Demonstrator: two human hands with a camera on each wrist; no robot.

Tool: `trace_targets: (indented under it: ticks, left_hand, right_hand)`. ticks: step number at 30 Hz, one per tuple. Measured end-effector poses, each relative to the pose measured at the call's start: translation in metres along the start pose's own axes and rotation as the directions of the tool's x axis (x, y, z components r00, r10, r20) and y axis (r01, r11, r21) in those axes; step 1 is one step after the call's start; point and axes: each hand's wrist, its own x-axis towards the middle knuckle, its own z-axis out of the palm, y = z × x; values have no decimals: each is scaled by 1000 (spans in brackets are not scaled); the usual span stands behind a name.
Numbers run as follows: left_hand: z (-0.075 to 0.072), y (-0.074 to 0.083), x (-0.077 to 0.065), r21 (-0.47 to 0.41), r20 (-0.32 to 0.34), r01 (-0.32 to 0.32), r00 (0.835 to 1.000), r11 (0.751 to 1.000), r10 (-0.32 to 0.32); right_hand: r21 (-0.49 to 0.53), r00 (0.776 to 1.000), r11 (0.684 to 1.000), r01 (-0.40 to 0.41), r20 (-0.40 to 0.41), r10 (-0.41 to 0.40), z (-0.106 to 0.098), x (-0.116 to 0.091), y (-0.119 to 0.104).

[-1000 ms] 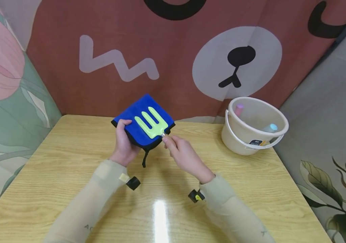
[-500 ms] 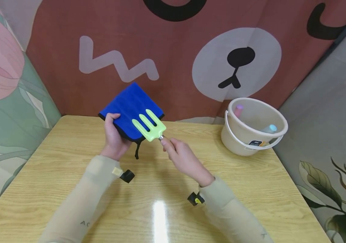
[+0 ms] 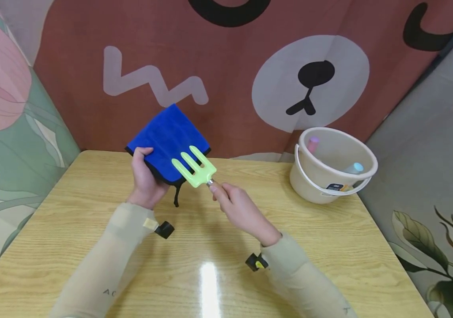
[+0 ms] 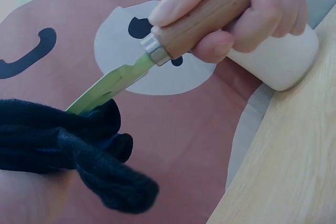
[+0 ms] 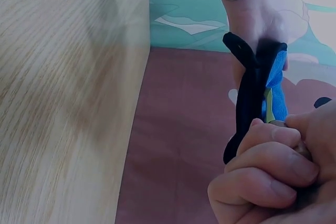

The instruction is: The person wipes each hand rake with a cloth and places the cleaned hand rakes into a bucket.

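Observation:
My left hand point(image 3: 145, 180) grips a folded blue cloth point(image 3: 164, 139) with black edging, its thumb on top at the left side. A black loop point(image 4: 113, 182) hangs from the cloth's near edge. In my right hand point(image 3: 242, 210) is a garden hand fork point(image 3: 202, 174) with three light green prongs, held by its wooden handle point(image 4: 207, 17). The prongs overlap the cloth's lower right part in the head view. Seen from the left wrist, the green head slopes down to the dark edge of the cloth. My right fingers curl round the handle in the right wrist view.
A beige bucket point(image 3: 303, 176) with a white carry handle stands at the back right of the wooden table point(image 3: 226, 282). Inside it are a pink-capped item point(image 3: 312, 143) and a blue-capped item point(image 3: 356, 168). A curtain with a bear print point(image 3: 226, 119) hangs behind the table.
The left hand has moved left and slightly up with the cloth, so the fork lies less over its middle. The right hand with the fork has shifted only slightly.

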Motion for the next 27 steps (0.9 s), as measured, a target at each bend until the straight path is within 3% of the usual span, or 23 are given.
trace_targets:
  ticks: [9,17,27]
  left_hand:
    - [3,-6,-4,5,46,4,999,1000,-4]
    - [7,-9,-9,54,48,-37,998,998,34]
    - [14,-15,-13,28,50,-50,998,998,49]
  right_hand:
    - [-11,1000,1000,4,-16,-4,1,2,1]
    - [-23,998,999,45,-37,-46,2,2,0]
    - [-16,996,997,78,-53,-79,3,4,-1]
